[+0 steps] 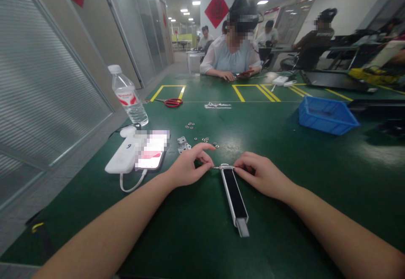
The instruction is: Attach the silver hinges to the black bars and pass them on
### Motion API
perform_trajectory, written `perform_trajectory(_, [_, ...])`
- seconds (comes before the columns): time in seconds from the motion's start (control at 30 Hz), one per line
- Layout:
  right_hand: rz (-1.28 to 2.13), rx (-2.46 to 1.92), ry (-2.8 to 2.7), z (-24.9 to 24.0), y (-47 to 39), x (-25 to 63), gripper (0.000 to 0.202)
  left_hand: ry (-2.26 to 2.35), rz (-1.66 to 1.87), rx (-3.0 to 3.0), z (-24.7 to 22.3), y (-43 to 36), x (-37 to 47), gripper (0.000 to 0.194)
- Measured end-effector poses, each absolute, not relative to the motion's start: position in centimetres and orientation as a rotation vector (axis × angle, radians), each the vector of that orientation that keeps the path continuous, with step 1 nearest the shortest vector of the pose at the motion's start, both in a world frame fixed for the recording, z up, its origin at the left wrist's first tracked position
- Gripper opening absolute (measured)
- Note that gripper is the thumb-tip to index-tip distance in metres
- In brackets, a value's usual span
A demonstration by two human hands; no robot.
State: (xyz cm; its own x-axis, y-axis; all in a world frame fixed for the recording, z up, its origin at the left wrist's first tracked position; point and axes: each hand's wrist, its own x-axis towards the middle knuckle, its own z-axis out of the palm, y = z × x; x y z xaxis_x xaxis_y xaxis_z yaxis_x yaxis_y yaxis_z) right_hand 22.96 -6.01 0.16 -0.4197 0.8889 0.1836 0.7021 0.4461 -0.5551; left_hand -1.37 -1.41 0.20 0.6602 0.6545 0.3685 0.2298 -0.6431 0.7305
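Observation:
A long white-edged device with a black face [234, 192] lies on the green table, a grey metal tab [243, 227] sticking out of its near end. Across its far end runs a thin metal rod [226, 167]. My left hand [195, 165] pinches the rod's left end between thumb and a finger, its index finger stretched out above. At the right end, my right hand [261, 172] closes thumb and fingertips on the rod. Small rings [205, 139] and metal hinge-like plates [183, 144] lie just beyond my left hand.
At left stand a water bottle [129, 97], a white power bank [122, 154] and a phone [155, 150]. Farther off lie red scissors [173, 103] and white strips [217, 105]. A blue bin [327, 115] is at right. A person [234, 55] sits opposite.

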Motion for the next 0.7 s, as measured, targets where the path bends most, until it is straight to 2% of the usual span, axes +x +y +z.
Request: perform_trajectory(0.7, [0.550, -1.331, -2.242, 0.04, -6.05, 22.94, 0.012, 0.615, 0.829, 2.237, 0.19, -1.36, -1.33, 0.016])
